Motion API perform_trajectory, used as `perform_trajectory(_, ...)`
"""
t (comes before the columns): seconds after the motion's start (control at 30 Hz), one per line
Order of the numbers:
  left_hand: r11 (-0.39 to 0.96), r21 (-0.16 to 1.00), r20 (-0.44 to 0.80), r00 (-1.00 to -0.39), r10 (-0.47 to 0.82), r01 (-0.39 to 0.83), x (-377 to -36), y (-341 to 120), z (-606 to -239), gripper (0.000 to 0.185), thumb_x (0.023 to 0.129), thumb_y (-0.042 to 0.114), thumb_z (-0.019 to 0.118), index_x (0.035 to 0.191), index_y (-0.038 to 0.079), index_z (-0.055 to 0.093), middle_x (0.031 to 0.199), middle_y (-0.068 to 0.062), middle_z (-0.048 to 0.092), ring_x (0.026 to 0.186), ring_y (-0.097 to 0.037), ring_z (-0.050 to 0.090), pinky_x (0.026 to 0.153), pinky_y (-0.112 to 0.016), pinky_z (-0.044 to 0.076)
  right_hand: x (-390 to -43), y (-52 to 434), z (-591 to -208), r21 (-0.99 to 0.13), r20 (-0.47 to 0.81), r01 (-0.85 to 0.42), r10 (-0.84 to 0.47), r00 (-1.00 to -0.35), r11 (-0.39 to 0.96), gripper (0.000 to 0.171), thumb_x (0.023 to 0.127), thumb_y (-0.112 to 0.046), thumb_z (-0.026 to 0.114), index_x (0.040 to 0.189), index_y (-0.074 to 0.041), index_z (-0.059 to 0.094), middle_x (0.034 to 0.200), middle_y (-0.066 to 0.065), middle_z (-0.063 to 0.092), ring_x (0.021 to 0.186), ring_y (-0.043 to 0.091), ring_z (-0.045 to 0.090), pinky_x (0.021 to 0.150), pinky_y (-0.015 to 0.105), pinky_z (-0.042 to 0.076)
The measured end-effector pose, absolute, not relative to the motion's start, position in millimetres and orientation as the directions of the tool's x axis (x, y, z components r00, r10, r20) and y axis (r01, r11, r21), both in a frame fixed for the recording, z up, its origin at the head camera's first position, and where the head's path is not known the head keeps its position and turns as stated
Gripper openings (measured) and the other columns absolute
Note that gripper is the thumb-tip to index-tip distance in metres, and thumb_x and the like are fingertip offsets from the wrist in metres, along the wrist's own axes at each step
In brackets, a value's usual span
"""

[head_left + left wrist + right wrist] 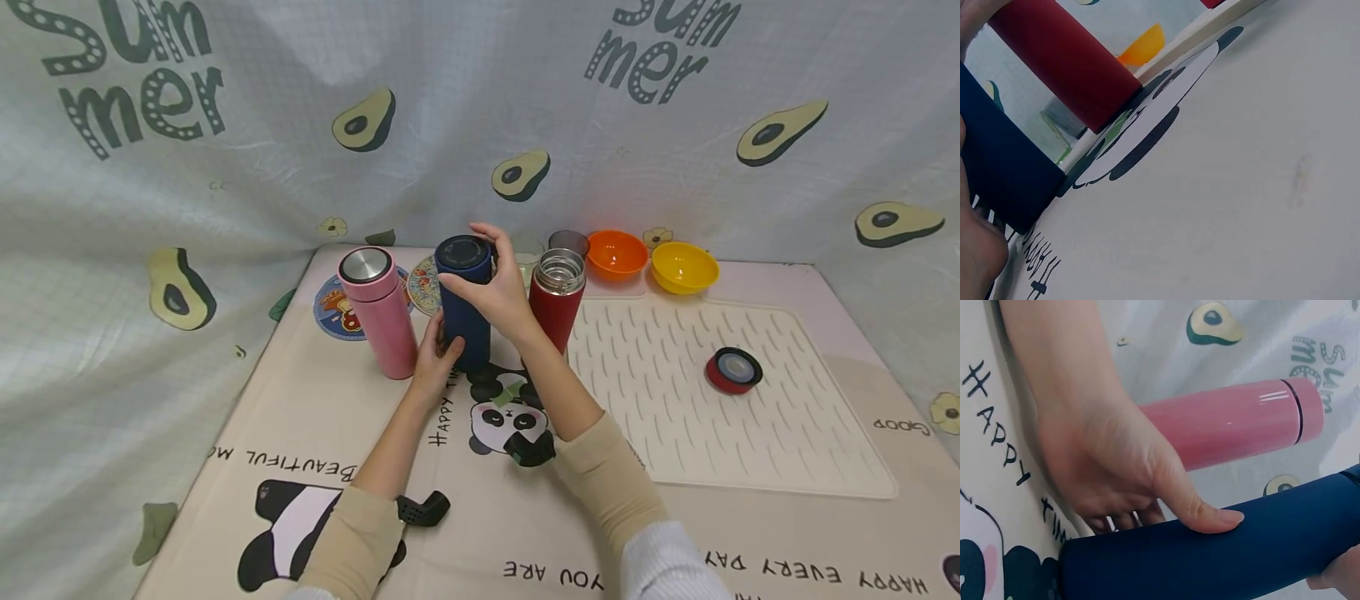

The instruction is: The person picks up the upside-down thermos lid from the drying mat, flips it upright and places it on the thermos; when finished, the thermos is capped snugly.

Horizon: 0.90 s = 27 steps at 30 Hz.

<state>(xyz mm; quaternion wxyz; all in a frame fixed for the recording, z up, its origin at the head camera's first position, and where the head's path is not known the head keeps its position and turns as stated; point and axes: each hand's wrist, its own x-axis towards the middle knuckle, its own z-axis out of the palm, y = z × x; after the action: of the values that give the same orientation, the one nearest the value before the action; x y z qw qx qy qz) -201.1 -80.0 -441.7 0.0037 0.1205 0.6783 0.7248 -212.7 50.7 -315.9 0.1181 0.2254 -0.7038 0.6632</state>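
A navy blue thermos bottle (467, 321) with a dark lid stands upright between my hands. Low on its body, my left hand (433, 362) holds it, the thumb along the near side; the right wrist view shows that thumb (1213, 515) lying against the blue wall. Around the top, just at the lid, my right hand (501, 287) grips with thumb in front and fingers behind. To the left stands a pink thermos bottle (382, 325) with its silver-topped lid on. A red thermos bottle (553, 308), lidless with a steel mouth, is just right of the blue one.
A red and black lid (733, 370) lies on a cream ridged mat (750, 450) at the right. Behind are an orange bowl (617, 255), a yellow bowl (684, 267) and a dark glass (568, 242). Round patterned mats (337, 308) lie beside the pink bottle.
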Motion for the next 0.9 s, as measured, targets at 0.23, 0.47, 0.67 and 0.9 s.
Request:
perform_trajectory(0.23, -0.091, 0.982, 0.18, -0.969, 0.167, 0.167, -201, -80, -444, 0.056, 0.095, 0.017, 0.047, 0.143, 0.004, 0.02, 0.139, -0.023, 0.033, 0.129, -0.032, 0.032, 0.107, -0.042, 0.023, -217, 53, -320, -0.893, 0.45, -0.445, -0.173, -0.876, -0.07, 0.06, 0.081, 0.005, 0.062, 0.134, 0.004, 0.033, 0.133, 0.02, 0.039, 0.117, 0.026, 0.044, 0.099, 0.032, 0.037)
perform_trajectory(0.47, -0.097, 0.975, 0.214, -0.963, 0.167, 0.2, -203, -79, -444, 0.055, 0.094, 0.012, 0.047, 0.142, 0.002, 0.022, 0.138, -0.025, 0.034, 0.128, -0.032, 0.033, 0.107, -0.042, 0.024, -234, 56, -341, -0.863, 0.504, -0.485, -0.153, -0.85, -0.142, 0.061, 0.08, 0.005, 0.064, 0.134, 0.0, 0.036, 0.13, 0.015, 0.044, 0.116, 0.02, 0.046, 0.101, 0.03, 0.034)
perform_trajectory(0.67, -0.064, 0.981, 0.191, -0.968, 0.165, 0.183, -202, -80, -442, 0.052, 0.095, 0.003, 0.044, 0.142, 0.002, 0.021, 0.139, -0.024, 0.033, 0.129, -0.032, 0.032, 0.107, -0.042, 0.023, -237, 57, -341, -0.881, 0.473, -0.462, -0.19, -0.86, -0.102, 0.064, 0.077, 0.003, 0.068, 0.132, -0.003, 0.035, 0.128, 0.013, 0.043, 0.115, 0.02, 0.045, 0.098, 0.032, 0.038)
perform_trajectory(0.9, -0.069, 0.982, 0.183, -0.969, 0.166, 0.174, -201, -80, -441, 0.052, 0.096, 0.004, 0.043, 0.142, 0.003, 0.021, 0.14, -0.023, 0.033, 0.129, -0.031, 0.032, 0.107, -0.042, 0.023, -239, 56, -339, -0.906, 0.403, -0.421, -0.217, -0.889, 0.046, 0.07, 0.078, -0.009, 0.071, 0.137, -0.012, 0.034, 0.131, 0.009, 0.041, 0.115, 0.018, 0.047, 0.095, 0.033, 0.041)
